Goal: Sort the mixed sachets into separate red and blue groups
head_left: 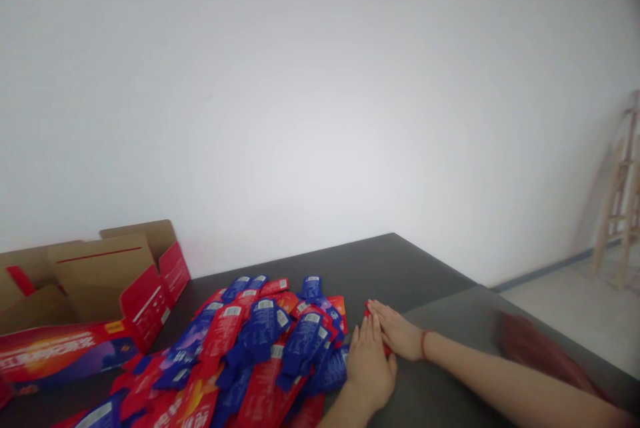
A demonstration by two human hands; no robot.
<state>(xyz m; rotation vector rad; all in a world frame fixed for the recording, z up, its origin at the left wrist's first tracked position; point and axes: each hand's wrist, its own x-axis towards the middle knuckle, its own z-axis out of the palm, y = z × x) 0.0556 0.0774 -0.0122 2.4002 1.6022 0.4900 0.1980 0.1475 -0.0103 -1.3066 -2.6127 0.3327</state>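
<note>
Both of my hands lie side by side on the dark table, right of a large heap of red and blue sachets (265, 328). My left hand (371, 365) rests flat with its fingers stretched forward, close to the heap's right edge. Just beyond it, my right hand (399, 330), with a red cord at the wrist, is also laid flat, its fingers meeting those of the left. Under them is a red sachet (387, 350), mostly covered, with only small bits of its edge showing. Neither hand is wrapped around it.
An open red and purple cardboard box (145, 308) with brown flaps stands at the left. The black table (360, 261) runs back to a white wall. A blurred dark red item (540, 355) lies by the right edge. A wooden stand (620, 208) is on the floor beyond.
</note>
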